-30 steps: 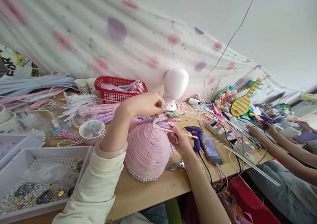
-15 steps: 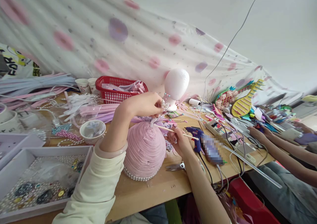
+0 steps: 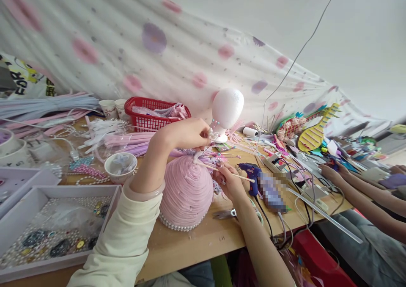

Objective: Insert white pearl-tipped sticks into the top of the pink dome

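Note:
A pink yarn-like dome (image 3: pixel 187 191) with a pearl-bead rim stands on the wooden table (image 3: pixel 190 253). Above its top, my left hand (image 3: pixel 201 134) is closed on a small cluster of pearl-like beads with thin stems. My right hand (image 3: pixel 228 177) pinches a thin pale stick (image 3: pixel 239 176), whose far end touches the white piece at the top of the dome. Behind my hands stands a white foam head (image 3: pixel 227 107). A blue glue gun (image 3: pixel 253 177) lies right of my right hand, and scissors (image 3: pixel 225 214) lie below it.
At the left are a white box of beads (image 3: pixel 60 259) and a paper cup (image 3: pixel 120 168). A red basket (image 3: pixel 149 120) stands behind. Cables and a clear rod (image 3: pixel 326 216) lie at the right, near another person's hands (image 3: pixel 331 170).
The stick's far end has shifted slightly left across the top of the dome, with my right hand moving a little the same way. My left hand has hardly moved. The view has shifted slightly.

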`<act>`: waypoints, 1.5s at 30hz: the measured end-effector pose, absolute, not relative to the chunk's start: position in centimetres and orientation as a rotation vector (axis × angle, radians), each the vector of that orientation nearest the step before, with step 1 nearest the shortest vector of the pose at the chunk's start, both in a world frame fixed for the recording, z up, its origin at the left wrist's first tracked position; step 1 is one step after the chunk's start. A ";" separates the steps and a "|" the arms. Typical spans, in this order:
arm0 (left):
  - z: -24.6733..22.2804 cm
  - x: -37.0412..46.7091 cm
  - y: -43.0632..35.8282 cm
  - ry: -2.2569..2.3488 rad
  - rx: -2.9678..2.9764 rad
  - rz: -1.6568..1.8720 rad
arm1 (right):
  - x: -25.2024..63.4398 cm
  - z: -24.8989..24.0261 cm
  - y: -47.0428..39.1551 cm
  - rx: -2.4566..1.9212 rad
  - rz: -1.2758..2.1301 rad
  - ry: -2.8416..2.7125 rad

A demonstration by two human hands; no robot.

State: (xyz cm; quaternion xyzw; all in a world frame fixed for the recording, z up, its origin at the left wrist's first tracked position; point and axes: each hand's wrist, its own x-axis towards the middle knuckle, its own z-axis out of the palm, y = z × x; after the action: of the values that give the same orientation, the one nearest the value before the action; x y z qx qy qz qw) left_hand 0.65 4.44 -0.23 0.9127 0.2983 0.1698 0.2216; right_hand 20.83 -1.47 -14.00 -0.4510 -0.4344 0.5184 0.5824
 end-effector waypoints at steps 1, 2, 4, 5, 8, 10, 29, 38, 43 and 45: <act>-0.2 0.6 4.4 0.828 2.521 0.467 | 20.8 -13.9 -1.5 -1.056 1.213 -1.011; -0.2 0.6 4.4 0.836 2.518 0.465 | 20.8 -13.8 -1.6 -1.055 1.214 -1.009; -0.1 0.6 4.3 0.859 2.508 0.459 | 20.7 -13.7 -1.7 -1.055 1.214 -1.012; -0.1 0.6 4.2 0.869 2.504 0.457 | 20.6 -13.7 -1.7 -1.050 1.214 -1.011; -0.1 0.7 4.1 0.878 2.499 0.461 | 20.7 -13.6 -1.8 -1.005 1.243 -0.982; -0.1 0.7 4.1 0.877 2.493 0.459 | 20.9 -13.6 -1.8 -0.967 1.268 -0.937; -0.1 0.7 4.3 0.865 2.488 0.447 | 21.2 -14.5 -1.6 -1.048 1.141 -1.106; -0.1 0.8 4.2 0.900 2.484 0.444 | 20.8 -14.5 -1.6 -0.931 1.149 -1.037; -0.2 0.8 4.3 0.879 2.473 0.454 | 21.2 -15.1 -1.2 -1.058 1.040 -1.093; -0.3 0.8 4.4 0.863 2.471 0.458 | 21.3 -15.1 -1.2 -1.092 1.002 -1.114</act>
State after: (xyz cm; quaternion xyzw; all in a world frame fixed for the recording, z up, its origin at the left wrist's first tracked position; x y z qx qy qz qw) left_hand 0.82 4.42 -0.35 0.9028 0.3153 0.1672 0.2399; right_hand 21.29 -1.17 -15.13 -0.4711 -0.4807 0.4323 0.6001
